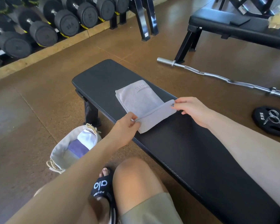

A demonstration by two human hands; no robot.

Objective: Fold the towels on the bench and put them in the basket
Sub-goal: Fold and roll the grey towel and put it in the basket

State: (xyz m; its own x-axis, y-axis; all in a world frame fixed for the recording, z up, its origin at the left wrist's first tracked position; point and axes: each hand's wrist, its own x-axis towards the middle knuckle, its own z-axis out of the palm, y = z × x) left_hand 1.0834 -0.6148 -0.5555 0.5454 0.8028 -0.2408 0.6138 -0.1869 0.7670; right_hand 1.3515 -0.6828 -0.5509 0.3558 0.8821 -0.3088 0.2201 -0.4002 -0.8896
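A grey towel lies across the bench toward its far end. The left hand and right hand each pinch a near corner, apparently mid-fold; the basket waits beside the bench's left edge.

A pale grey rectangular cloth towel with dark lettering lies flat across the black padded desk, its near edge turned up and folded back over itself. On the floor beside the desk's leg stands a soft off-white fabric basket with rope handles, holding a folded white towel and a folded purple towel.
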